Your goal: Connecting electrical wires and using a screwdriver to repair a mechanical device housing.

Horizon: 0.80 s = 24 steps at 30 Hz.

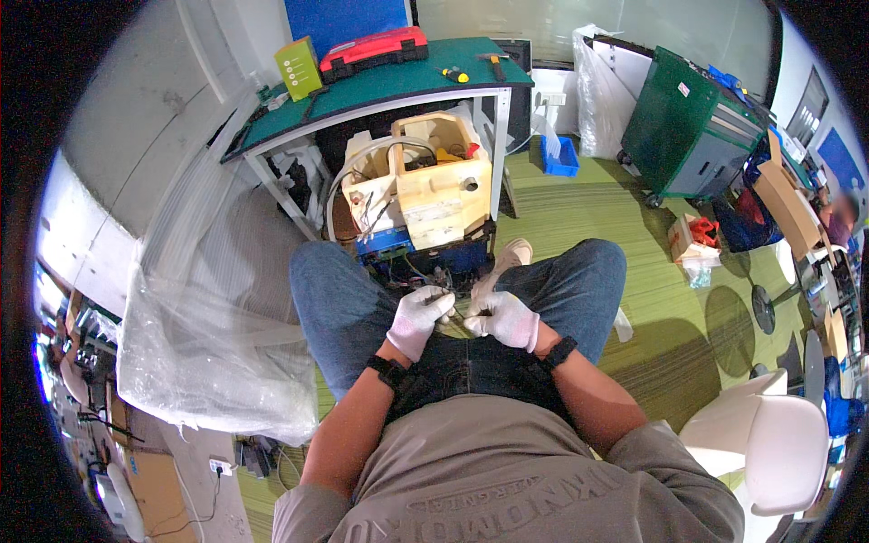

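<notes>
Both hands wear white knit gloves and meet close together in front of my lap. My left hand (420, 320) is closed, thumb against fingers, around something small and dark that I cannot make out. Beside it, my right hand (507, 322) is pinched too; whatever it holds is too small to name. Just beyond the gloves are loose wires and dark parts (433, 277) at the base of a machine. Its cream plastic housing (445, 192) is open on top, with a pale hose (333, 195) curving round its left side and a blue part (384, 242) below.
A green-topped workbench (389, 95) stands over the machine, bearing a red toolbox (376, 52), a hammer (495, 67) and a yellow-black tool (454, 76). Plastic wrap (213, 362) covers the left side. To the right are a green tool cabinet (692, 127), blue bin (559, 157) and white chair (783, 443).
</notes>
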Motion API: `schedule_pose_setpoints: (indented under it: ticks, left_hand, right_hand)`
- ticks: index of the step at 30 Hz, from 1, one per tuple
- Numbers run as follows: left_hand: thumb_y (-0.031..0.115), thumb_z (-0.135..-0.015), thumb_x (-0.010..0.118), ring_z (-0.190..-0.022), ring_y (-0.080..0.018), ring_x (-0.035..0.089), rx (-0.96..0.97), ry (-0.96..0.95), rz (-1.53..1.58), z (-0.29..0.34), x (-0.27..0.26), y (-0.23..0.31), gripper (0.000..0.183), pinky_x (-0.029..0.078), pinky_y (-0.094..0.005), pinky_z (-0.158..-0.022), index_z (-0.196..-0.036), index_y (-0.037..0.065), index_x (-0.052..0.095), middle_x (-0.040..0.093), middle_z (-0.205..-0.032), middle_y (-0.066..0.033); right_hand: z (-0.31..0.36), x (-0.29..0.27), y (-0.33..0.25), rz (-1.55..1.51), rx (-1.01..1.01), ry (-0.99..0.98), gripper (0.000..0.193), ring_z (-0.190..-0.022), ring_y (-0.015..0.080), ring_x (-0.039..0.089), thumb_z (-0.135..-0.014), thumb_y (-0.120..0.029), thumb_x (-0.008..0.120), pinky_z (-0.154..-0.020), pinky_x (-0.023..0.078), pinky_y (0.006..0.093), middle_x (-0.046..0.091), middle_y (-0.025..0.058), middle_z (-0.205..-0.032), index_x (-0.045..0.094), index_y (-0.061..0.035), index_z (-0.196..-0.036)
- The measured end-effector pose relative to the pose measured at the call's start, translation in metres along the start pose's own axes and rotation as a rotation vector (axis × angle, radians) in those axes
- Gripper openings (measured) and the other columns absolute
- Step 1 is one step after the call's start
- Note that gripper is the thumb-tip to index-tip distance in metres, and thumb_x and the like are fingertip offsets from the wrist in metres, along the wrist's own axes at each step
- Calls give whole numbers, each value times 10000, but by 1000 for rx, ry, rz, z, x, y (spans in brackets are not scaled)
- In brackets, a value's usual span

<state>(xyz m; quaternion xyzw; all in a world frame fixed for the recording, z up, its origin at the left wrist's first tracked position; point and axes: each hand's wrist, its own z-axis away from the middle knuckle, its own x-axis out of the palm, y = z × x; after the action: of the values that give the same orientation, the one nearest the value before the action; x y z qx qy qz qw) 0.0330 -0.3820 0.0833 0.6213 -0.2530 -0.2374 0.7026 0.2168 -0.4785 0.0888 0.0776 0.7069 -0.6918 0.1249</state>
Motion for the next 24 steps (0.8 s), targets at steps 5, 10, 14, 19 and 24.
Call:
schedule_pose_setpoints:
  ticks: [5, 10, 14, 19, 24]
  left_hand:
    - [180, -886, 653, -612, -61, 532, -1, 16, 46, -2, 0, 1, 162, 429, -206, -572, -908, 20, 637, 622, -735, 7]
    - [151, -871, 667, -702, -72, 577, -64, -13, 196, -2, -2, 2, 249, 483, -203, -646, -1066, 5, 617, 640, -875, -25]
    - [122, -900, 594, -804, -109, 575, -95, -136, 140, -2, -4, 4, 313, 480, -246, -730, -1178, -18, 557, 628, -986, -42]
    - [97, -894, 580, -858, -144, 608, -81, -140, 238, 0, -1, 5, 399, 503, -260, -758, -1263, -26, 490, 637, -1033, -77]
    - [100, -881, 609, -858, -166, 635, -43, -136, 76, 1, 3, 13, 448, 528, -258, -729, -1285, -31, 467, 645, -1047, -114]
  right_hand:
    - [-1, 3, 5, -70, -13, 23, 104, -656, 99, 564, -839, -88, 686, -608, 471, 264, 622, 28, -710, 658, 11, -847]
    - [-1, 0, 6, -228, 95, 115, 157, -619, 103, 568, -877, -136, 647, -581, 477, 258, 630, 41, -708, 639, 20, -867]
    - [-2, 0, 7, -303, 106, 141, 154, -592, 87, 554, -895, -128, 623, -548, 463, 239, 620, 27, -701, 630, 25, -912]
    - [-4, 0, 9, -306, 107, 157, 161, -603, 84, 557, -897, -133, 624, -556, 465, 236, 626, 29, -712, 631, 26, -918]
    - [-3, 1, 9, -342, 92, 215, 214, -625, 83, 564, -890, -169, 642, -575, 469, 233, 634, 32, -724, 639, 37, -947]
